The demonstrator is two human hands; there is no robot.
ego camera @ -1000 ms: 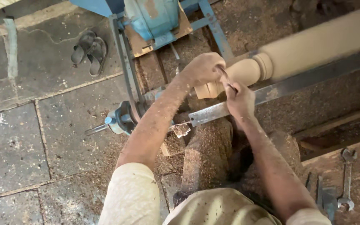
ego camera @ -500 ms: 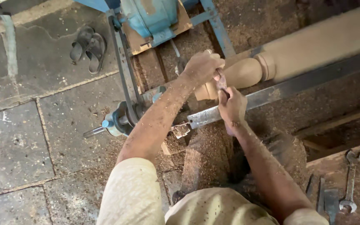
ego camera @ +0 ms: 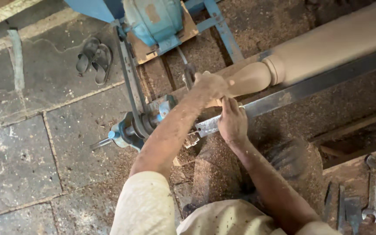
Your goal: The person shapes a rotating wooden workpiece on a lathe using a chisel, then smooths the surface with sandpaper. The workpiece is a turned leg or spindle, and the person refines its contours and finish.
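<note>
Pale turned wooden spindle [ego camera: 310, 54] lies across lathe, above long grey steel tool rest [ego camera: 301, 90]. Left hand [ego camera: 209, 85] curled over spindle's narrow end; right hand [ego camera: 233, 122] grips rest. Sawdust-covered floor, dark sandals [ego camera: 94, 60], spanner [ego camera: 372, 187] nearby.

Under you: grey stone-slab floor [ego camera: 22, 152], sawdust-strewn. A pair of dark sandals [ego camera: 95, 61] lies on it upper left; spanner [ego camera: 372, 187] and chisels [ego camera: 344, 211] lower right.

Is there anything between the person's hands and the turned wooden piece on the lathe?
Nothing visible. The left hand lies right on the narrow end of the wooden spindle. The right hand rests on the metal tool rest bar just below the wood.
</note>
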